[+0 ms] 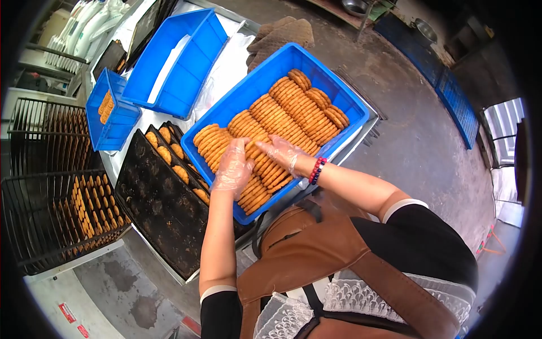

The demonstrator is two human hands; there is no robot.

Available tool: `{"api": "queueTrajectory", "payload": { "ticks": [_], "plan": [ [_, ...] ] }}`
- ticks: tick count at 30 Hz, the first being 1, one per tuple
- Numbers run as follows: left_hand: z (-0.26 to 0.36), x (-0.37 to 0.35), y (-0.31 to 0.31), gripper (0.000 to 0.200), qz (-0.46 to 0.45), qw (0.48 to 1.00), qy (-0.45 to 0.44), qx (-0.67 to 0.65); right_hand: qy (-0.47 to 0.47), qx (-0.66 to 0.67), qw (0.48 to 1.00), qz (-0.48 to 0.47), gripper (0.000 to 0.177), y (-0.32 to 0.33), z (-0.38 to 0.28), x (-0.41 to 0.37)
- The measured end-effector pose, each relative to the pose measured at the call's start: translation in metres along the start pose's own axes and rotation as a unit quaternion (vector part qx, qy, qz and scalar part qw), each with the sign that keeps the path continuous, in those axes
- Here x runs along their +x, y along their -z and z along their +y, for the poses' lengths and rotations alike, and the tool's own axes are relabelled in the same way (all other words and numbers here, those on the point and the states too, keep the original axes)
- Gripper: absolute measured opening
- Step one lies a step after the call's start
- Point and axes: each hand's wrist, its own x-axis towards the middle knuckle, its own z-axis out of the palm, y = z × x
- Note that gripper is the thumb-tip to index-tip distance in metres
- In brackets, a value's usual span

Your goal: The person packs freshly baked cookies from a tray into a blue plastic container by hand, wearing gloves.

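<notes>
A blue plastic crate (348, 97) holds rows of round golden-brown cookies (282, 116) standing on edge. My left hand (232, 169), in a clear plastic glove, reaches over the near side with its fingers curled against cookies. Facing it, my right hand (282, 153), also gloved and with a beaded bracelet at the wrist, closes on the other end of the same short stack (257, 148). The stack sits between my hands, among the rows. To the left lie black baking trays (164, 209), the exposed strips carrying several cookies (180, 173).
Two more blue crates, one large (197, 62) and one small (116, 121) with cookies inside, stand on the table's far left. Racks (51, 135) of loaded trays are at left. Brown quilted mitts (282, 37) lie beyond the crate. A blue slatted panel (457, 107) lies at right.
</notes>
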Motion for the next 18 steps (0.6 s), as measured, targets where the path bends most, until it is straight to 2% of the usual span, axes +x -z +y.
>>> {"api": "queueTrajectory", "payload": {
  "ticks": [1,3,4,5,6,7,9,13,14,16,18],
  "plan": [
    [0.003,0.002,0.003,0.064,-0.001,1.0,-0.001,0.0,-0.001,0.0,1.0,0.001,0.114,0.001,0.002,0.0],
    [0.013,0.005,0.014,0.084,-0.132,0.986,0.1,-0.002,-0.007,0.032,0.999,-0.043,0.116,0.009,0.004,-0.001],
    [0.02,0.005,0.015,0.084,-0.131,0.986,0.1,-0.002,-0.039,0.087,0.992,-0.078,0.115,0.01,0.011,0.007],
    [0.027,0.004,0.015,0.097,-0.141,0.985,0.099,0.01,-0.039,0.086,0.992,-0.08,0.115,0.008,0.013,0.007],
    [0.031,0.004,0.012,0.112,-0.15,0.984,0.098,0.023,-0.054,0.061,0.994,-0.067,0.114,0.01,0.006,0.0],
    [0.03,0.002,0.007,0.112,-0.152,0.983,0.097,0.023,-0.071,0.035,0.995,-0.053,0.113,0.009,0.002,-0.005],
    [0.024,-0.001,-0.005,0.127,-0.142,0.985,0.045,0.09,-0.064,0.042,0.997,-0.025,0.111,0.002,0.006,-0.008],
    [0.022,-0.003,-0.008,0.129,-0.129,0.988,0.056,0.069,-0.049,0.071,0.995,-0.04,0.109,0.001,0.03,0.014],
    [0.022,-0.005,-0.012,0.129,-0.133,0.987,0.056,0.068,-0.083,0.08,0.992,-0.047,0.108,0.002,0.037,0.015],
    [0.021,-0.003,-0.016,0.132,-0.088,0.995,0.048,0.019,-0.129,0.093,0.986,-0.044,0.11,0.011,0.017,-0.004],
    [0.021,-0.003,-0.02,0.134,-0.087,0.995,0.038,0.023,-0.131,0.071,0.988,-0.042,0.112,0.005,0.005,-0.011]
  ]
}}
